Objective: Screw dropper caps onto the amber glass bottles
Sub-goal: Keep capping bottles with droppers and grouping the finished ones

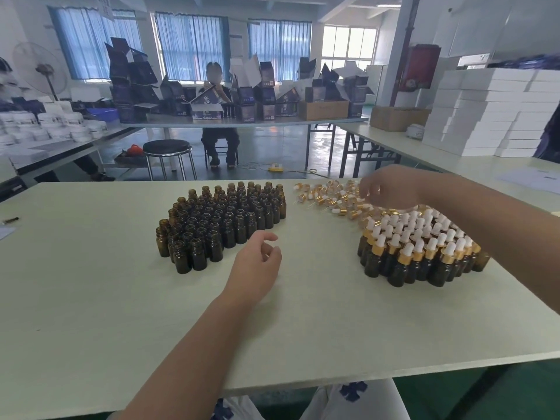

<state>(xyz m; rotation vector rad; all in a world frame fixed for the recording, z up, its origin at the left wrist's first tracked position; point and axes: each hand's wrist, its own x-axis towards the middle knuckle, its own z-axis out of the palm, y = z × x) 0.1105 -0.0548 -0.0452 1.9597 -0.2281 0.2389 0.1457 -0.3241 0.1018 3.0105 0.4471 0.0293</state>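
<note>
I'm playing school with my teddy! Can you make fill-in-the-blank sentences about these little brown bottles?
The uncapped bottles stand to the ___ of the capped bottles.
The loose dropper caps have white bulbs and ___ collars.
The left hand holds ___.
Missing words: left, gold, nothing.

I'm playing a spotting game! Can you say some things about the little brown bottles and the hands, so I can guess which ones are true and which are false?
1. The uncapped bottles stand to the left of the capped bottles. True.
2. The left hand holds a bottle. False: it holds nothing and is beside the uncapped bottles.
3. The right hand reaches over the loose dropper caps. True.
4. The capped bottles have black tops. False: the tops are white with gold collars.
</note>
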